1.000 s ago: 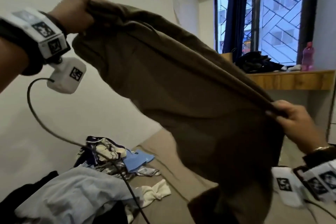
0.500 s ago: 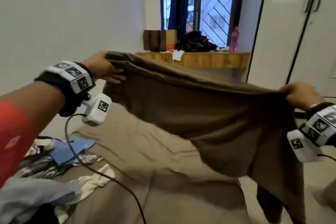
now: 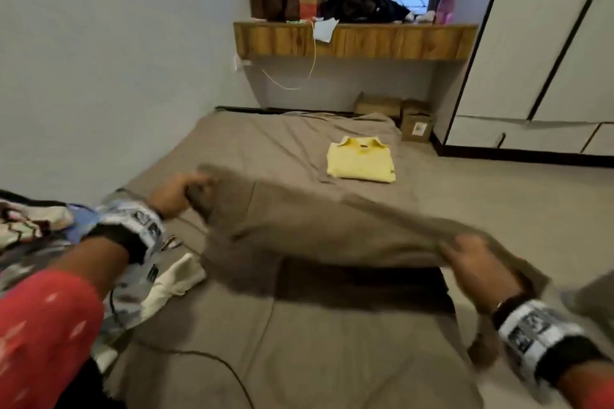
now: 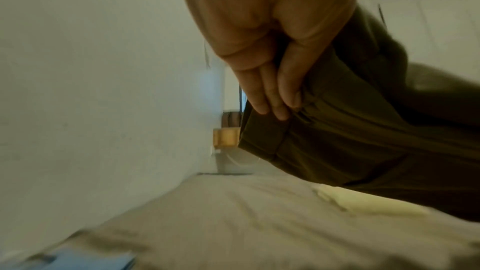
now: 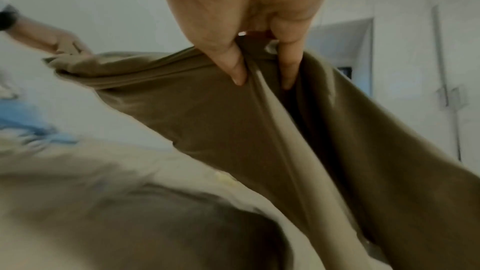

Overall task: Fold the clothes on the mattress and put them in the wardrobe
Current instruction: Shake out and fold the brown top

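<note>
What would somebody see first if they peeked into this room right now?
First, the big brown garment stretched out low over the mattress, with the left hand gripping one end and the right hand pinching the other. Next, the neatly folded yellow shirt lying farther along the mattress, toward the wooden shelf. A jumble of unfolded clothes sits at the left edge by the wall.

Mattress (image 3: 299,359) along left wall; folded polo shirt (image 3: 361,159) on its far right part; heap of clothes (image 3: 40,232) on its near left edge; trousers (image 3: 325,232) stretched above its middle; shelf (image 3: 355,41) behind; wardrobe (image 3: 548,43) at right; cardboard boxes (image 3: 415,121) under shelf
</note>
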The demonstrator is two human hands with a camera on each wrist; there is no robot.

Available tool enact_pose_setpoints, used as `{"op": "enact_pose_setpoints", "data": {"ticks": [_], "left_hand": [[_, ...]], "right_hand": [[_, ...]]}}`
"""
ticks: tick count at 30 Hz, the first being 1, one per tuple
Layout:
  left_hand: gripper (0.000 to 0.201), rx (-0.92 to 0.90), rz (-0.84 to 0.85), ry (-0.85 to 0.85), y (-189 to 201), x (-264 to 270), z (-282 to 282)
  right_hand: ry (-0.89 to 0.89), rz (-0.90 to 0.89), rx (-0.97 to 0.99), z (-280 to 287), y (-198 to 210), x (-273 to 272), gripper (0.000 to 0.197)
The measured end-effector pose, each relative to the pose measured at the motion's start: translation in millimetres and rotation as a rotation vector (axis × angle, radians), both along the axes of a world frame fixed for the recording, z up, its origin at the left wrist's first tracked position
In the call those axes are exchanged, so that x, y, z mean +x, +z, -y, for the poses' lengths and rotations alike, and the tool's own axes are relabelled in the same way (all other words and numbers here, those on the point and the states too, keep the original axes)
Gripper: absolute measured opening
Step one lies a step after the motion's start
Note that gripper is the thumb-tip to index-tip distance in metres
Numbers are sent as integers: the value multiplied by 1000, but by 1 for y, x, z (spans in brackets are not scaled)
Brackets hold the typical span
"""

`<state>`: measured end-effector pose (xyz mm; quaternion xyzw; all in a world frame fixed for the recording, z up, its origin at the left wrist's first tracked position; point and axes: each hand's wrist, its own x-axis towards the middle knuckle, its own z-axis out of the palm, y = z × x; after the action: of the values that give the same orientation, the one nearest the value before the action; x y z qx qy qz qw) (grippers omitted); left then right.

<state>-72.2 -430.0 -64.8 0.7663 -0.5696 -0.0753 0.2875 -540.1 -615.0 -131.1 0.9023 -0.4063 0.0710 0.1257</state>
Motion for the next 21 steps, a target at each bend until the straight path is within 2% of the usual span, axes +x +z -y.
{"op": "enact_pose_setpoints", "data": {"ticks": [2, 3, 4, 5, 6, 7, 8, 9, 10, 12, 14, 15, 17, 18, 19, 21], "left_hand": [[44, 122, -43, -29, -55, 8, -29], [43, 173, -51, -33, -76, 8, -43], [35, 220, -44, -17, -95, 7, -58], [29, 240, -34, -9, -111, 6, -71], [33, 256, -46, -21, -124, 6, -80], [44, 276, -59, -50, -138, 11, -88], [55, 312, -54, -102, -147, 14, -91], [60, 357, -24, -147, -155, 20, -94], [60, 404, -16, -152, -154, 20, -92], [54, 344, -86, -14, -150, 28, -89], [51, 170, -80, 244, -151, 40, -94], [54, 159, -51, 305, -152, 44, -95], [59, 387, 14, 273, -160, 42, -98], [52, 515, 95, 281, -161, 39, -99], [43, 549, 196, 344, -160, 39, -100], [30, 424, 273, 653, -143, 43, -102]], "right_hand": [[61, -174, 126, -30, -57, 18, 23], [112, -219, 146, -42, -75, 21, 18], [158, -205, 174, -48, -86, 23, 23], [146, -193, 213, -54, -84, 24, 28], [104, -164, 222, -55, -86, 21, 28], [64, -160, 221, -57, -86, 21, 27], [38, -201, 214, -58, -84, 20, 29], [3, -319, 250, -61, -80, 25, 33], [9, -420, 254, -59, -77, 29, 39], [38, -543, 391, -55, -63, 39, 42], [-7, -499, 524, -55, -37, 68, 35], [3, -452, 515, -58, -26, 86, 32], [87, -346, 428, -69, -21, 131, 32], [142, -277, 450, -79, -23, 155, 32], [205, -225, 493, -91, -27, 178, 32], [294, -180, 598, -109, -35, 213, 38]]}}
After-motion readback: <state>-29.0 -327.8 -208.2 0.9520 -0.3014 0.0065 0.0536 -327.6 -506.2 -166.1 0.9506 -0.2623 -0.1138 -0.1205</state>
